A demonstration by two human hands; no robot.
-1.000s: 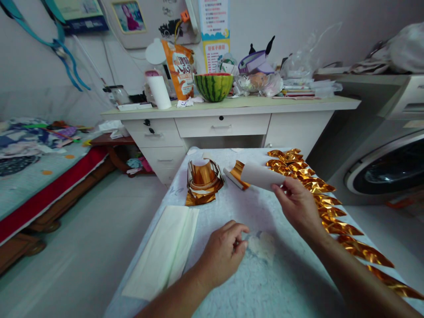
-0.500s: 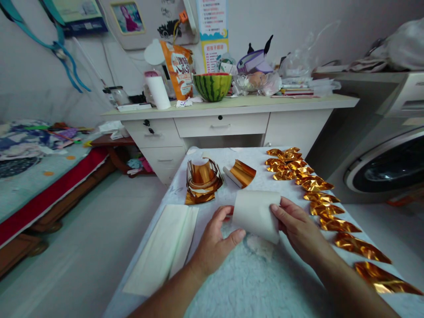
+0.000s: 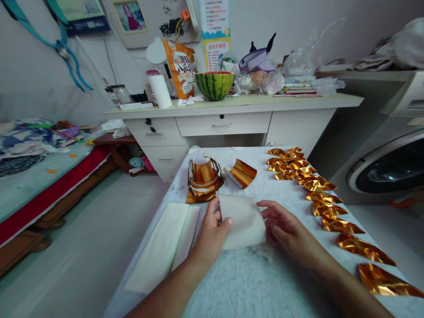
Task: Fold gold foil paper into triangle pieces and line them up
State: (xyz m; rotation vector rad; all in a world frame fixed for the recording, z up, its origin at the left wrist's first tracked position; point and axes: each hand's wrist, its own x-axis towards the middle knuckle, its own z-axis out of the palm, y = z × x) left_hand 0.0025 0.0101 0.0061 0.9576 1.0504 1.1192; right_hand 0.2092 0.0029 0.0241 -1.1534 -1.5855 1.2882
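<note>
A small whitish paper sheet (image 3: 243, 223) is raised slightly above the cloth-covered table. My left hand (image 3: 213, 229) is closed on its left edge, thumb on the near face and fingers behind. At the right edge, my right hand (image 3: 283, 227) has its fingers apart and partly bent, close to or touching the sheet. Beyond the sheet stand a stack of curled gold foil paper (image 3: 203, 176) and a separate curled gold piece (image 3: 243, 173). Long pale folded paper (image 3: 162, 247) lies to the left of my left hand.
Folded gold foil pieces (image 3: 326, 209) line the table's right side. Behind the table (image 3: 232, 287) is a white desk (image 3: 195, 128) bearing a cut watermelon (image 3: 213, 86) and an orange pouch (image 3: 180, 70). A washing machine (image 3: 380, 132) stands at right, a bed (image 3: 66, 176) at left.
My left hand, open beside the sheet before, now grips its left edge. My right hand has loosened from its pinch, fingers apart. The sheet has shifted a little left and towards me.
</note>
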